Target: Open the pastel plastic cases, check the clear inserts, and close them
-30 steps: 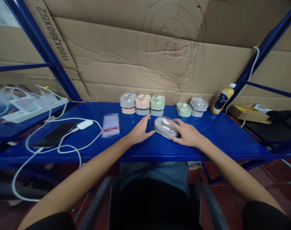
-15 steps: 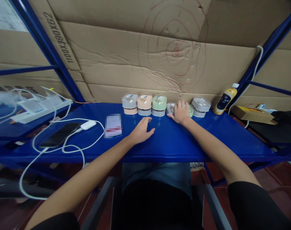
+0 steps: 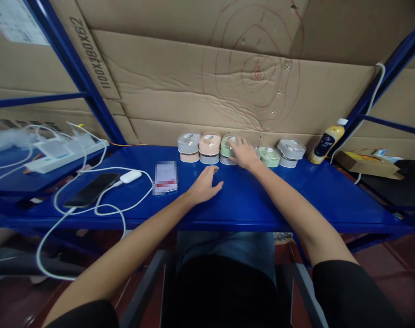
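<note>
My right hand [image 3: 244, 152] reaches over a small green box with a clear lid [image 3: 225, 145], its fingers on the lid and its thumb at the front side. That box sits on a grey one [image 3: 227, 160]. To its left are two more stacks: a peach box [image 3: 210, 145] over grey, and a grey box [image 3: 188, 145] over peach. Right of my hand stands a single green box [image 3: 269, 157], with a sliver of something pale beside it, mostly hidden by the hand. My left hand [image 3: 205, 184] rests on the blue table, fingers loosely bent, thumb apart, holding nothing.
Another grey stack [image 3: 291, 152] and a yellow drink bottle [image 3: 327, 142] stand at the right. On the left lie a blurred-out phone-like item [image 3: 165, 177], a black phone [image 3: 91, 190], white cables and a power strip [image 3: 67, 157]. Cardboard [image 3: 166, 91] backs the table.
My right hand has moved left, from the low single boxes to the green-topped stack. The single green box is now uncovered. My left hand stays in place; the view shifts slightly.
</note>
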`<state>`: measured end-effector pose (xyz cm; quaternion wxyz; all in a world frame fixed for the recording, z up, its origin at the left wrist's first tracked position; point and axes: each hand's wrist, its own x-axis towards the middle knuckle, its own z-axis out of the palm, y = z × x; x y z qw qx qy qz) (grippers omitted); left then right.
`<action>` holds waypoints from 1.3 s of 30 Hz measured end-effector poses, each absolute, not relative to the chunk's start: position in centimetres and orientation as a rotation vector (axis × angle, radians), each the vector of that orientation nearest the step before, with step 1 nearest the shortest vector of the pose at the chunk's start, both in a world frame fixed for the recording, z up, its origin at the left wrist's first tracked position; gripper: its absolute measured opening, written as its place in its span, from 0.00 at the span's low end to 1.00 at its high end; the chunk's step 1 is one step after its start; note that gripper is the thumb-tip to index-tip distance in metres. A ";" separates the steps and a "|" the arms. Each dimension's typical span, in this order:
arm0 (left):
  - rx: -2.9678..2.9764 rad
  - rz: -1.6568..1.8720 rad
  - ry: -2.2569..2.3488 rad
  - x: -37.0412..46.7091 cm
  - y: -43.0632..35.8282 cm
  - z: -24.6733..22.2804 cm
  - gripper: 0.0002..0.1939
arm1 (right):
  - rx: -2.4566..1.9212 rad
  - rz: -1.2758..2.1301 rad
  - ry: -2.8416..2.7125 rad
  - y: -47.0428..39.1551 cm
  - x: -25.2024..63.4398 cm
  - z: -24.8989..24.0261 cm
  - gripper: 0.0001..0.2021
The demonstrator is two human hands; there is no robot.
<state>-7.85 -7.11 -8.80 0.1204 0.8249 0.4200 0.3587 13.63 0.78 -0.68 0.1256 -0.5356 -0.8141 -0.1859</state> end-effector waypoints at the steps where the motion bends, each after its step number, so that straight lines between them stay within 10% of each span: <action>1: 2.390 1.074 1.224 -7.9 -7.1 -8.7 0.23 | -1.518 -0.551 -2.382 0.1 14.2 -0.7 0.38; 10: 2.093 1.061 0.819 -8.7 -7.2 -6.8 0.63 | -0.675 -0.245 -2.620 -12.1 22.6 -4.1 0.40; 17: 2.220 0.858 0.852 -8.1 -8.7 -6.2 0.54 | -0.823 -0.065 -2.729 -13.1 24.6 -3.6 0.40; 23: 2.289 0.945 1.054 -7.1 -8.8 -7.4 0.65 | -1.017 -0.026 -2.552 -12.5 20.2 -3.4 0.60; 29: 2.225 0.903 1.113 -7.7 -8.7 -7.3 0.70 | -1.044 0.161 -2.465 -10.2 17.8 -3.5 0.46; 35: 2.492 0.806 1.037 -7.6 -9.2 -6.8 0.27 | -1.283 0.091 -2.241 -9.0 25.3 -4.3 0.40; 39: 2.504 0.844 1.060 -7.7 -9.1 -6.6 0.20 | -1.372 0.108 -2.256 -8.8 27.7 -5.6 0.39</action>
